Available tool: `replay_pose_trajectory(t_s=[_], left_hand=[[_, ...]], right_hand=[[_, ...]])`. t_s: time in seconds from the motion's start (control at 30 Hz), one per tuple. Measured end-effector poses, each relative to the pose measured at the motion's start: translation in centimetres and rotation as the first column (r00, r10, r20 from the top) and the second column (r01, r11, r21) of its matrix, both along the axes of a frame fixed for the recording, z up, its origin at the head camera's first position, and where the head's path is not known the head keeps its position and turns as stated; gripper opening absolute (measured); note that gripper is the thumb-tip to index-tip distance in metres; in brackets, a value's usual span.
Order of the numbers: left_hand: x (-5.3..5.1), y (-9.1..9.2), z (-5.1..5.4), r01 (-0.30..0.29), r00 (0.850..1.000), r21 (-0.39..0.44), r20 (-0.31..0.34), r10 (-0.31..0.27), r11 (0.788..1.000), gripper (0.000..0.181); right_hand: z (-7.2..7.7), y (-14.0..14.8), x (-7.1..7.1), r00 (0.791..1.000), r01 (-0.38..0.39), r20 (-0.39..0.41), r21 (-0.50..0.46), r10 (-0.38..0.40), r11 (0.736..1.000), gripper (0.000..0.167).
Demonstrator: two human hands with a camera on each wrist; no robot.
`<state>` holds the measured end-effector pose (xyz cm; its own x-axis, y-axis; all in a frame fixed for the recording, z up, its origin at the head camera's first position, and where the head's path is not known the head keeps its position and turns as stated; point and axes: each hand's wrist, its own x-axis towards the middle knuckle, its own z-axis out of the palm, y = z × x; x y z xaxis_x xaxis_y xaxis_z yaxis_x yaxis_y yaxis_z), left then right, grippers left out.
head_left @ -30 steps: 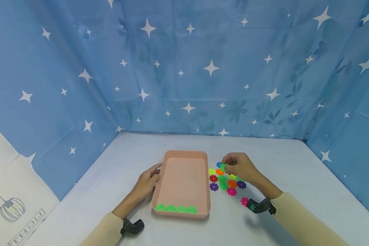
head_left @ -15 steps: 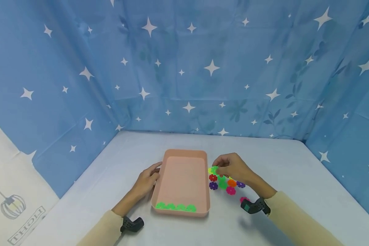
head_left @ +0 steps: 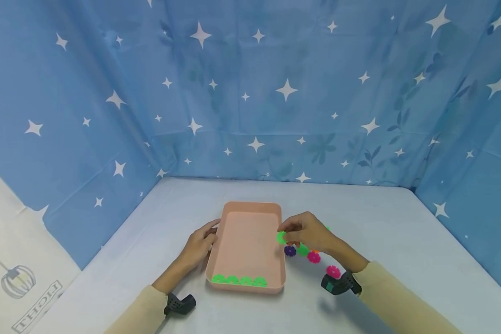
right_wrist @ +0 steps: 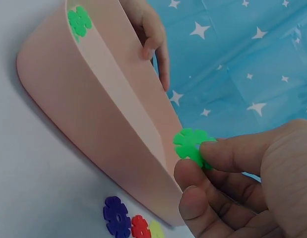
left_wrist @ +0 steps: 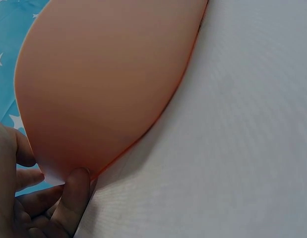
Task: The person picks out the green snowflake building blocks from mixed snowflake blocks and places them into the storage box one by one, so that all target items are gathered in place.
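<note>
My right hand [head_left: 306,232] pinches a green flower-shaped interlocking disc [right_wrist: 188,144] between thumb and fingers. In the head view it holds this disc at the right rim of a pink tray [head_left: 250,241]. My left hand [head_left: 198,246] touches the tray's left side from outside, thumb and fingertips against the wall and rim in the left wrist view. Several green discs [head_left: 246,280] line the tray's near edge. Beside the tray, partly hidden under my right hand, lie loose discs, among them a purple disc [head_left: 290,251] and a pink disc [head_left: 314,257].
Another pink disc [head_left: 333,272] lies apart, close to my right wrist camera [head_left: 334,284]. A white cloth-covered table [head_left: 359,204] extends around the tray. Blue star-patterned curtains [head_left: 250,93] stand behind it and at the sides.
My right hand has moved left and slightly nearer with the green disc, from over the loose discs to the tray's right rim. The left hand and tray stay where they were.
</note>
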<state>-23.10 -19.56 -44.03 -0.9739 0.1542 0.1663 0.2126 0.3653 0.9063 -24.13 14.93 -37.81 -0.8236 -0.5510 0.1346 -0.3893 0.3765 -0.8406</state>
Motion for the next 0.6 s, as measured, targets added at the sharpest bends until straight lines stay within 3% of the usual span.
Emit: replay_pose_trajectory(t_s=[0.27,0.6], left_hand=[[0.3,0.1,0.0,-0.001,1.000,0.003,0.016,0.001,1.000,0.053],[-0.1,0.0,0.0,-0.005,1.000,-0.025,0.017,0.006,1.000,0.054]], right_hand=[[-1.0,-0.9,0.4,0.999,-0.003,0.045,0.068,0.000,0.998,0.010],[-1.4,-1.8,1.5,0.999,0.003,0.047,0.131,-0.009,0.991,0.011]])
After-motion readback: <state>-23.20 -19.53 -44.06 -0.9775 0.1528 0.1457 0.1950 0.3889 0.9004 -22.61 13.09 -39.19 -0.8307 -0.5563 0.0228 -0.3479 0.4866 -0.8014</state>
